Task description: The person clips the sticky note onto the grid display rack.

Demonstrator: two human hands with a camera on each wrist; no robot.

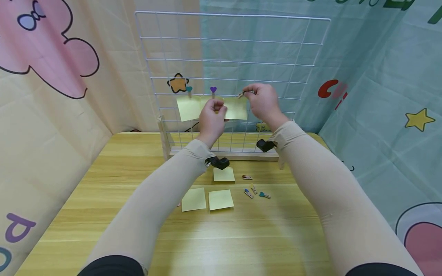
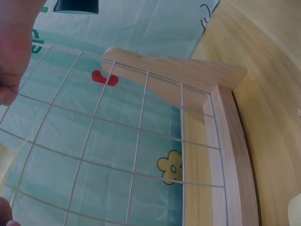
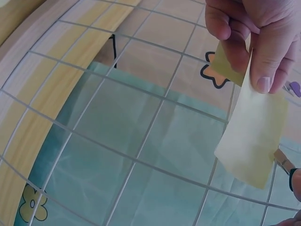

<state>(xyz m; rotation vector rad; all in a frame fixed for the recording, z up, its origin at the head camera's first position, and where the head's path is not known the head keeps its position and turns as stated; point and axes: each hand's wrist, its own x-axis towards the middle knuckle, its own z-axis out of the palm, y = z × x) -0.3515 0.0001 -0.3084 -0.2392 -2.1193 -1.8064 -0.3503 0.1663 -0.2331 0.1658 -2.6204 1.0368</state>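
My left hand pinches a pale yellow sticky note between thumb and fingers, in front of the white wire grid. My right hand holds a small wooden clothespin at that note's edge; only its fingertips show in the right wrist view. Left of the held note, another yellow note hangs from the grid under a clothespin with a teal heart. A purple-heart clothespin sits on the same wire, above a note partly hidden behind my left hand.
The grid stands in a wooden base on the wooden table. Before it lie a small note, two more notes and several loose clothespins. A patterned curtain surrounds the table.
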